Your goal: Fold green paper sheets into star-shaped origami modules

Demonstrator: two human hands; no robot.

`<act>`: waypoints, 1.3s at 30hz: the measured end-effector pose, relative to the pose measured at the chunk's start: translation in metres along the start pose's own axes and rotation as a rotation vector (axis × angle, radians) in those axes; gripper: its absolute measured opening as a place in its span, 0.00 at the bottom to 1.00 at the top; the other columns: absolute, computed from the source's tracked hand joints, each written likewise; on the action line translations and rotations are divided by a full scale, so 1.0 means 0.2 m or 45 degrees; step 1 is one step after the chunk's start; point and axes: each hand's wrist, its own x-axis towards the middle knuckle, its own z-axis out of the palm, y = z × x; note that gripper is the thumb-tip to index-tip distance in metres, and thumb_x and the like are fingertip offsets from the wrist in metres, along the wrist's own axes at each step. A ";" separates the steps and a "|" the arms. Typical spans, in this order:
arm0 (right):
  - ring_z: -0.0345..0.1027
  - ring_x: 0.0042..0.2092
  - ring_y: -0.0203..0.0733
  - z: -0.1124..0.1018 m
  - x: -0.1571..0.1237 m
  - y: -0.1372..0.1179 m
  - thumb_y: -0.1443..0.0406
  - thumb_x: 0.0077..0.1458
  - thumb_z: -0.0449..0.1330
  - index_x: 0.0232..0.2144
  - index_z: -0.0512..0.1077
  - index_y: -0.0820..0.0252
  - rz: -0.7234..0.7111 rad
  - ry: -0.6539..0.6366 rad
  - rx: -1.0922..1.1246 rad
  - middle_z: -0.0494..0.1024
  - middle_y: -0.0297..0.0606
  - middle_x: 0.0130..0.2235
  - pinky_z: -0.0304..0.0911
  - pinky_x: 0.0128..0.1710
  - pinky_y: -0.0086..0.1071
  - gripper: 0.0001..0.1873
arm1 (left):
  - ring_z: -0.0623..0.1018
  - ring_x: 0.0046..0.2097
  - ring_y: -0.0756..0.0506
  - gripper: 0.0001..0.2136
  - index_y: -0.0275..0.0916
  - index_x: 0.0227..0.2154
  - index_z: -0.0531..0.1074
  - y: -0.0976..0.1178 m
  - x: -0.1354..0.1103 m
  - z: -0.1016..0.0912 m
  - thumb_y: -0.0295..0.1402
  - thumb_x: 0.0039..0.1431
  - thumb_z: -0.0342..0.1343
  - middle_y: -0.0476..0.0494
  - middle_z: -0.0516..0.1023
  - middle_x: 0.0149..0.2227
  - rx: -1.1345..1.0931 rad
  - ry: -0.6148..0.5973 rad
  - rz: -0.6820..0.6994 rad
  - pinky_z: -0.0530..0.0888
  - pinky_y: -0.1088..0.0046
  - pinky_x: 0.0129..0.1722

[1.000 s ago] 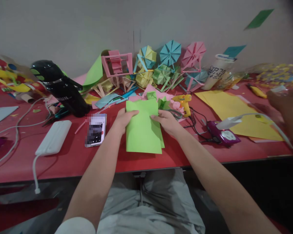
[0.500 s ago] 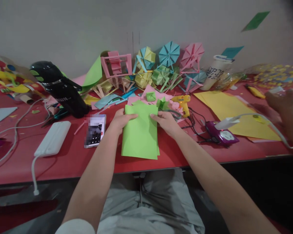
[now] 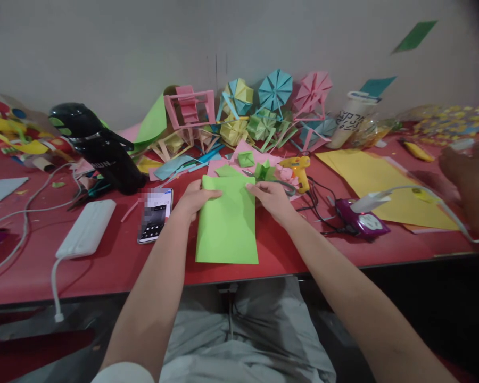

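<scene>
A light-green sheet of paper (image 3: 227, 229), which looks folded, is between my hands just above the red table's front edge. My left hand (image 3: 195, 199) grips its upper left side, thumb on top and fingers behind. At the upper right corner, my right hand (image 3: 269, 197) pinches the paper between thumb and fingers. A phone (image 3: 157, 215) lies left of my left hand. Beyond the paper are small folded green pieces (image 3: 264, 171), pink paper scraps (image 3: 243, 149) and scissors (image 3: 285, 186), whose blades are mostly hidden.
A yellow glue gun (image 3: 299, 171) and a purple power strip (image 3: 361, 221) with cables stand to the right. Yellow sheets (image 3: 351, 170) lie beyond. At left are a black bottle (image 3: 104, 151) and a white power bank (image 3: 87, 229). Another person's hand (image 3: 465, 167) is at far right.
The green paper's layers now line up, where a lower edge stuck out at the right before. The paper has shifted slightly toward me. Both hands keep their hold.
</scene>
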 end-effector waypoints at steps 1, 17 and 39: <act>0.53 0.26 0.34 0.00 0.00 0.00 0.39 0.46 0.65 0.19 0.64 0.57 -0.001 0.006 0.024 0.60 0.30 0.21 0.50 0.26 0.32 0.30 | 0.83 0.40 0.36 0.24 0.37 0.37 0.77 0.00 0.00 0.00 0.30 0.31 0.74 0.38 0.85 0.39 0.011 0.003 0.003 0.80 0.59 0.42; 0.66 0.32 0.42 -0.01 0.01 0.02 0.41 0.45 0.68 0.23 0.72 0.57 -0.023 0.056 0.121 0.72 0.35 0.25 0.61 0.29 0.33 0.26 | 0.83 0.44 0.35 0.25 0.38 0.39 0.77 0.01 -0.02 0.00 0.29 0.32 0.74 0.38 0.84 0.41 0.019 0.026 0.052 0.80 0.57 0.45; 0.71 0.35 0.43 0.00 -0.01 -0.01 0.46 0.41 0.73 0.24 0.75 0.56 0.054 0.009 0.370 0.77 0.36 0.29 0.71 0.39 0.38 0.22 | 0.84 0.41 0.35 0.26 0.37 0.39 0.77 0.02 -0.03 0.00 0.30 0.30 0.75 0.36 0.84 0.41 0.019 0.028 0.057 0.80 0.56 0.44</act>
